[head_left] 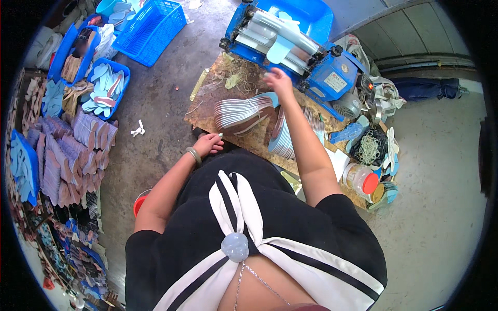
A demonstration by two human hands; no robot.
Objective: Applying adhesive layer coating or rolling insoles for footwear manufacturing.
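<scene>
My right hand point(280, 84) reaches out over the bench, just short of a blue roller machine point(280, 39). Its fingers are loosely bent and apart, with nothing visible in them. A light-blue insole point(280, 49) lies on the machine's rollers, beyond my fingertips. My left hand point(209, 144), with a bracelet on the wrist, rests by the bench's near edge. Its fingers are curled in; whatever they hold, if anything, is hidden. Between my hands stands a tied bundle of insoles point(241, 115), brown and white-edged. A second insole stack point(285, 137) is partly behind my right forearm.
Loose string point(238, 70) lies on the worn wooden bench point(207, 106). A red-lidded jar point(360, 179) and a string-filled black bag point(369, 149) sit at its right end. Blue baskets point(150, 33) and piled insoles point(70, 155) crowd the floor at left.
</scene>
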